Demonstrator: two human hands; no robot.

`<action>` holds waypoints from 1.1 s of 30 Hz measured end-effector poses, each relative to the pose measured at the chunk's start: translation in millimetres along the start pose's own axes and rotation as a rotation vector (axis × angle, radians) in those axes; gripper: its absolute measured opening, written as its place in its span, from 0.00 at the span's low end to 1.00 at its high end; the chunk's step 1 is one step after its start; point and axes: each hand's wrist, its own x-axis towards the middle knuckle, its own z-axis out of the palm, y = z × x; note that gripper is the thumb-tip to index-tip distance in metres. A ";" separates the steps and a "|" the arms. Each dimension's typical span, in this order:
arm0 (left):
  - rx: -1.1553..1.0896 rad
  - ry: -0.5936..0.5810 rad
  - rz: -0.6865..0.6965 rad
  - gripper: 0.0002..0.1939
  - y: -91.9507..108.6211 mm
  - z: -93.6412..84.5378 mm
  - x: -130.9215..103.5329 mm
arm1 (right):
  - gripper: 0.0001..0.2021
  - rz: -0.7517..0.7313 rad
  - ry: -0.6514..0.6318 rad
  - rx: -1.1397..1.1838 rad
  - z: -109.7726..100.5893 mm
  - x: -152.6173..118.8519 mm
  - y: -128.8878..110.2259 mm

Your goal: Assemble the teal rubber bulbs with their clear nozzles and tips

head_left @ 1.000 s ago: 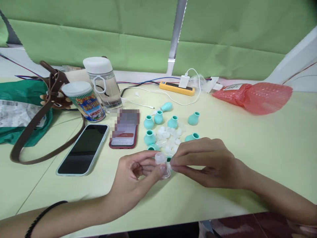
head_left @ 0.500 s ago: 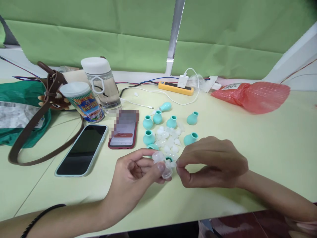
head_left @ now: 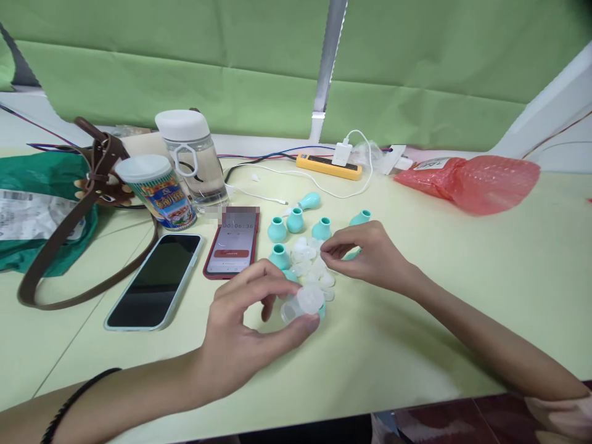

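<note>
Between the thumb and fingers of my left hand point(head_left: 259, 314) is a translucent plastic piece point(head_left: 311, 300), held above the table's near part. A pile of small clear and white plastic pieces point(head_left: 305, 251) lies behind it. At the pile's right side, my right hand point(head_left: 370, 253) has thumb and index finger pinched together; whatever lies between those fingertips is too small to make out. Several teal rubber bulbs stand around the pile, among them one at its left point(head_left: 279, 256) and one behind point(head_left: 321, 229). My right hand partly covers another bulb.
Two phones, one dark point(head_left: 155, 280) and one red-cased point(head_left: 234, 240), lie left of the bulbs. Behind them stand a patterned cup point(head_left: 161, 200) and a water bottle point(head_left: 198, 166). A yellow power strip point(head_left: 324, 166), a white cable and a red plastic bag point(head_left: 490, 185) are farther back.
My right hand has moved away from my left hand, back to the pile. My left hand has turned the translucent piece, with its fingers arched over it.
</note>
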 end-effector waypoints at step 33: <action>0.900 -0.432 0.171 0.12 -15.5 16.7 66.2 | 0.13 0.065 -0.451 -0.644 19.9 109.3 99.9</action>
